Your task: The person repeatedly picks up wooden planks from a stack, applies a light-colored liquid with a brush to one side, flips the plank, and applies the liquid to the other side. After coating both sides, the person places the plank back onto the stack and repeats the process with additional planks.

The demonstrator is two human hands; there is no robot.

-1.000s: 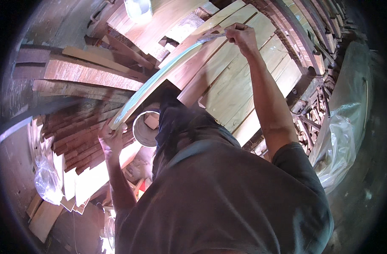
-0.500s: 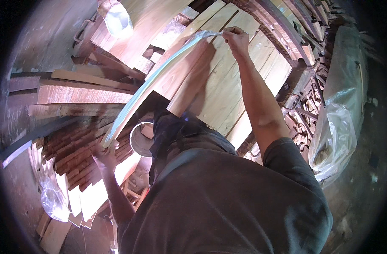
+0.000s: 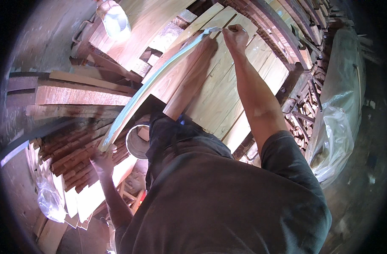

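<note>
A long wooden board stretches from lower left to upper middle, and a pale blue-green coat [image 3: 136, 99] covers its upturned edge. At the board's near end, my left hand [image 3: 102, 161] is closed around it. Over the far end, my right hand [image 3: 236, 38] is pinched on a small whitish, see-through piece [image 3: 212, 30] that looks like thin plastic. That piece touches or nearly touches the coated edge; which of the two I cannot tell. Beneath my right arm lie pale wide planks [image 3: 221, 93] side by side.
A white bucket [image 3: 136, 146] stands beside my legs. Stacked boards [image 3: 75, 94] fill the left side, with a clear plastic bag [image 3: 50, 201] below. A white container [image 3: 116, 23] sits at the top left. On the right are wood offcuts [image 3: 298, 127] and a plastic-wrapped bundle [image 3: 339, 110].
My right hand and the see-through piece have shifted slightly toward the board's far end. My left hand keeps its hold on the near end. The whole view has moved a little.
</note>
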